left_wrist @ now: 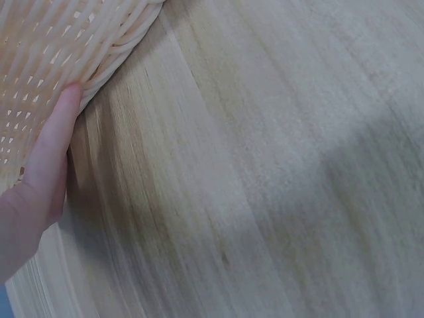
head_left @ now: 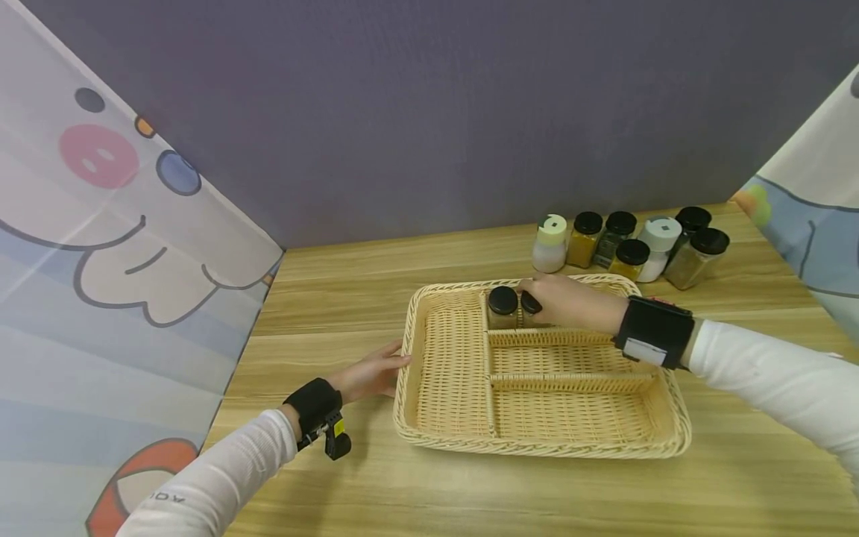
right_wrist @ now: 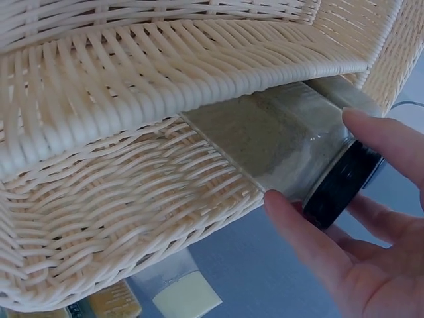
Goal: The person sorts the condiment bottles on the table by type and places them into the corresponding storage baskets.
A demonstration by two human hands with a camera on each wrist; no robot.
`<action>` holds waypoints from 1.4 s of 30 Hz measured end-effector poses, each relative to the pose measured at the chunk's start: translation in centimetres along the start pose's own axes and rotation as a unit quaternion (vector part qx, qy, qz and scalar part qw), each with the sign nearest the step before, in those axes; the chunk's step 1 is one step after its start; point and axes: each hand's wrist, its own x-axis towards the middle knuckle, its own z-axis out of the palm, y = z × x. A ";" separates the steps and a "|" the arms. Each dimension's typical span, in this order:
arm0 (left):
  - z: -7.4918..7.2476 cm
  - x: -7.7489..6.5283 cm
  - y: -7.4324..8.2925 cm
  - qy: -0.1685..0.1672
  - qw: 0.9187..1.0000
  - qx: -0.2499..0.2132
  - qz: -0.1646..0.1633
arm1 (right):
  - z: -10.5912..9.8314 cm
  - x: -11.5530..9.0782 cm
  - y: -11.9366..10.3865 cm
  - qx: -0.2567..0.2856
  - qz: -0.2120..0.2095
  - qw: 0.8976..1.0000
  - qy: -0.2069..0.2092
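My right hand (head_left: 552, 298) reaches over the far side of a wicker basket (head_left: 452, 365) and pinches a spice jar (right_wrist: 265, 132) near its black lid (right_wrist: 341, 185). Greyish powder shows through the clear wall of that jar, which stands in the back right compartment. Beside it, to the left, is a second black-lidded jar (head_left: 502, 317), close against the long divider (head_left: 488, 388). On the basket's left side, my left hand (head_left: 367, 374) rests against the rim with its fingers fairly straight. In the left wrist view one finger (left_wrist: 56, 139) touches the woven wall; the others are mostly hidden.
Behind the basket at the right stand a cream-capped shaker (head_left: 550, 246), a white-capped bottle (head_left: 658, 242) and several black-lidded jars, including a tilted one (head_left: 696, 257). A grey wall (head_left: 429, 119) borders the wooden table (head_left: 322, 298); printed curtains hang at both sides.
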 end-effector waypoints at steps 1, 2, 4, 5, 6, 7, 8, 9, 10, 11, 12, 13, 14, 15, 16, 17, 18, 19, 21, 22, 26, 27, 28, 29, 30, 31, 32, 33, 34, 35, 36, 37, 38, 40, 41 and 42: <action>0.0 0.0 0.0 0.000 1.000 0.001 -0.001 | 0.0 -0.1 0.0 0.004 -0.002 1.000 0.003; 0.0 0.0 0.0 -0.001 1.000 0.001 -0.001 | -0.1 -0.1 0.0 0.007 -0.004 1.000 0.005; -0.1 0.0 -0.1 -0.003 1.000 0.004 0.001 | -0.2 -0.3 0.1 0.014 -0.008 1.000 0.012; -0.1 0.1 -0.1 -0.005 1.000 0.006 0.003 | -0.2 -0.4 0.1 0.015 -0.010 1.000 0.014; -0.1 0.1 -0.1 -0.005 1.000 0.005 0.002 | -0.3 -0.5 0.1 0.016 -0.012 1.000 0.017; -0.1 0.1 -0.1 -0.005 1.000 0.005 0.003 | -0.4 -0.5 0.1 0.017 -0.016 1.000 0.021; -0.1 0.1 -0.1 -0.005 1.000 0.005 0.003 | -0.5 -0.6 0.2 0.017 -0.016 0.999 0.022; -0.1 0.1 -0.1 -0.006 1.000 0.006 0.005 | -0.6 -0.6 0.2 0.019 -0.017 0.999 0.024; -0.1 0.1 -0.1 -0.006 1.000 0.006 0.005 | -0.7 -0.7 0.2 0.021 -0.016 0.999 0.026; -0.1 0.1 -0.1 -0.004 1.000 0.005 0.004 | -0.8 -0.8 0.3 0.023 -0.016 0.999 0.026; 0.0 0.1 -0.1 -0.002 1.000 0.005 0.003 | -1.0 -0.9 0.3 0.022 -0.017 0.999 0.029; 0.0 0.0 -0.1 -0.002 1.000 0.004 0.003 | -1.1 -0.9 0.4 0.021 -0.017 0.999 0.031; 0.0 0.0 -0.1 -0.001 1.000 0.004 0.004 | -1.2 -1.0 0.4 0.021 -0.015 0.999 0.032; 0.0 0.0 -0.1 -0.001 1.000 0.003 0.005 | -1.4 -1.1 0.4 0.019 -0.017 0.999 0.035; 0.0 0.0 0.0 -0.001 1.000 0.001 0.004 | -1.5 -1.1 0.5 0.019 -0.017 0.999 0.037; 0.0 0.0 -0.1 -0.002 1.000 0.001 0.005 | -1.6 -1.2 0.5 0.017 -0.016 0.999 0.037; -0.1 -0.1 -0.1 -0.003 1.000 0.000 0.005 | -1.7 -1.3 0.6 0.017 -0.015 0.999 0.038; -0.1 -0.1 -0.1 -0.004 1.000 -0.001 0.005 | -1.9 -1.4 0.6 0.019 -0.011 0.999 0.038; -0.1 -0.1 -0.1 -0.005 1.000 -0.003 0.005 | -2.2 -1.6 0.7 0.022 -0.004 0.999 0.036; -0.1 0.0 -0.1 -0.005 1.000 -0.002 0.005 | -2.4 -1.7 0.7 0.023 -0.001 0.999 0.033; -0.1 0.0 -0.1 -0.004 1.000 -0.001 0.004 | -3.1 -2.1 0.8 0.022 0.009 0.999 0.027; -0.1 0.0 -0.1 -0.004 1.000 -0.001 0.003 | -3.2 -2.1 0.8 0.023 0.010 0.999 0.027; -0.1 0.0 -0.1 -0.004 1.000 -0.001 0.003 | -3.4 -2.2 0.9 0.027 0.011 0.999 0.026; -0.1 0.0 -0.1 -0.004 1.000 -0.003 0.003 | -3.5 -2.3 0.9 0.029 0.012 0.999 0.025; 0.0 0.0 -0.1 -0.004 1.000 -0.004 0.003 | -3.7 -2.3 1.0 0.034 0.012 0.999 0.026; 0.0 0.0 -0.1 -0.004 1.000 -0.004 0.004 | -3.8 -2.4 1.1 0.037 0.012 0.999 0.027; 0.0 0.0 -0.1 -0.005 1.000 -0.004 0.004 | -3.9 -2.5 1.2 0.041 0.012 0.999 0.028; 0.0 0.0 -0.1 -0.006 1.000 -0.005 0.005 | -4.0 -2.5 1.3 0.042 0.011 0.999 0.028; 0.0 0.0 -0.1 -0.006 1.000 -0.004 0.006 | -4.1 -2.6 1.4 0.044 0.011 0.999 0.028; 0.0 0.0 -0.1 -0.006 1.000 -0.005 0.006 | -4.2 -2.6 1.5 0.044 0.010 0.999 0.028; 0.0 0.0 -0.1 -0.005 1.000 -0.004 0.005 | -4.3 -2.6 1.5 0.045 0.011 0.999 0.029; -0.1 0.0 -0.1 -0.005 1.000 -0.005 0.005 | -4.3 -2.7 1.6 0.044 0.012 0.999 0.028; -0.1 0.0 -0.1 -0.004 1.000 -0.005 0.005 | -4.4 -2.7 1.7 0.042 0.013 0.999 0.027; -0.1 0.0 -0.2 -0.004 1.000 -0.006 0.004 | -4.6 -2.8 1.9 0.037 0.015 0.999 0.026; -0.1 0.0 -0.2 -0.003 1.000 -0.007 0.004 | -4.7 -2.8 2.1 0.032 0.017 0.999 0.024; -0.1 0.1 -0.2 -0.003 1.000 -0.008 0.003 | -4.9 -2.8 2.2 0.028 0.019 0.999 0.025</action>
